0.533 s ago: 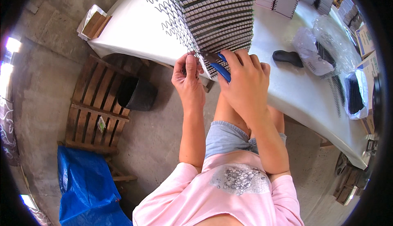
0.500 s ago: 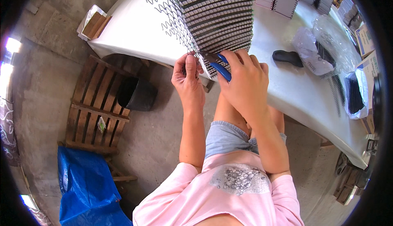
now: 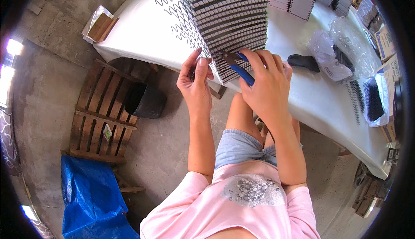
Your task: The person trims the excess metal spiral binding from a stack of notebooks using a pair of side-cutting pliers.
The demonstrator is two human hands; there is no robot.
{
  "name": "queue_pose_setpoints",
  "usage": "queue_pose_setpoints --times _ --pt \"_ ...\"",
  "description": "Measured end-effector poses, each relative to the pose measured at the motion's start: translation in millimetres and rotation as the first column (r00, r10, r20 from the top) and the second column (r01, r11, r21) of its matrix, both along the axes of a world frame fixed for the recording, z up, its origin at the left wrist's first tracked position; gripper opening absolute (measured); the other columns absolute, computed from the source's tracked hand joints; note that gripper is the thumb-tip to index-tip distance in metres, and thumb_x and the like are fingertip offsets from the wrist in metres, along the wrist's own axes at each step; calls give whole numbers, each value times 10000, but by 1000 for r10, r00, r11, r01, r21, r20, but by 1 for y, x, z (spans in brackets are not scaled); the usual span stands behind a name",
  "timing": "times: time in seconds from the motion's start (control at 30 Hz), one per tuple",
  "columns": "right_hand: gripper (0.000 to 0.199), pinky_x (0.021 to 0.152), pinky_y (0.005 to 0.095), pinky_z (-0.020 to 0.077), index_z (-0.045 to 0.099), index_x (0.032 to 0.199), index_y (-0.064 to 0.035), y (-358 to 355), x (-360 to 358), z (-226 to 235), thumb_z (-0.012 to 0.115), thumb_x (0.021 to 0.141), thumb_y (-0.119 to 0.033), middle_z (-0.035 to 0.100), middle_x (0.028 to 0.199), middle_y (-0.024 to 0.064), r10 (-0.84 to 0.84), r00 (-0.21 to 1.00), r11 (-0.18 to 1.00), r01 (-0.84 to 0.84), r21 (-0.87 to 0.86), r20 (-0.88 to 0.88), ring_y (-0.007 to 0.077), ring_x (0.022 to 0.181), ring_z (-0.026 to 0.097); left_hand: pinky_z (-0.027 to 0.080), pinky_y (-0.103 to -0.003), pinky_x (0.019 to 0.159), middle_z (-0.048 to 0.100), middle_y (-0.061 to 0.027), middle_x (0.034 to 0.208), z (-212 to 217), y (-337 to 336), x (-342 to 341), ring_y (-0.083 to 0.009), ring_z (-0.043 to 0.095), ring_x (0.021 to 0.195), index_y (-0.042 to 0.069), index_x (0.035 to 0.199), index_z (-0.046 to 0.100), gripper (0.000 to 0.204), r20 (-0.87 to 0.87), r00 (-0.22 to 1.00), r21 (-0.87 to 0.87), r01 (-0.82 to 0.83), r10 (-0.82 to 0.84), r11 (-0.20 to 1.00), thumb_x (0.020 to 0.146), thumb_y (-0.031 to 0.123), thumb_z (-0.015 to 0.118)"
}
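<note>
Many spiral-bound notebooks [image 3: 235, 12], blue-handled pliers [image 3: 242, 72] in right hand [image 3: 269, 82], printed carton [image 3: 391, 73]

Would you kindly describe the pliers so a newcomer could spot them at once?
On the white table sits a big stack of spiral-bound notebooks. At the stack's near end, the right hand holds the pliers. Their bright blue handles set them apart from the black-and-white stack.

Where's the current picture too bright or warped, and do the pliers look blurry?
Head view: white tabletop nearly washed out at left, bright patch at left rim blown out; head view again: table edge bowed; head view also: blue-handled pliers fairly sharp.
</note>
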State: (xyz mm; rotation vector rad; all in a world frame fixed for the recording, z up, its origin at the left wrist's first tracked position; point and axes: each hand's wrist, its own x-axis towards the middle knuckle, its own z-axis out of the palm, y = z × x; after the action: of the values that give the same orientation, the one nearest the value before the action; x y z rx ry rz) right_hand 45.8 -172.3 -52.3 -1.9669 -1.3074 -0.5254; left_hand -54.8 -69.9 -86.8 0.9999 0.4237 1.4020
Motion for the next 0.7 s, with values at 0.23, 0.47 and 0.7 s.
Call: queue_pose_setpoints --times 0.23,0.47,0.7 --pt "456 774 468 365 595 1032 -171 8 -9 3 770 612 -201 536 958 -3 7 999 1000 -6 -30 47 202 936 531 397 -197 538 653 -135 865 -3 5 -5 -86 532 638 -51 1074 600 226 -17 999 29 39 -39 999 889 79 617" --pt "409 648 394 434 607 1022 -157 10 -5 0 745 636 -155 593 894 18 43 993 990 -57 -129 -109 236 833 598 391 -203 544 647 -134 855 -4 5 -4 -81 513 622 -52 1050 605 210 -37 997 48 68 -66 997 889 82 619" --pt "452 727 404 426 611 1047 -164 5 4 -4 752 617 -145 591 920 13 105 987 993 -111 -42 -123 241 886 600 415 -177 556 641 -87 853 -1 4 -8 -74 525 633 -12 958 623 124 58 998 -43 -5 7 999 862 67 632"
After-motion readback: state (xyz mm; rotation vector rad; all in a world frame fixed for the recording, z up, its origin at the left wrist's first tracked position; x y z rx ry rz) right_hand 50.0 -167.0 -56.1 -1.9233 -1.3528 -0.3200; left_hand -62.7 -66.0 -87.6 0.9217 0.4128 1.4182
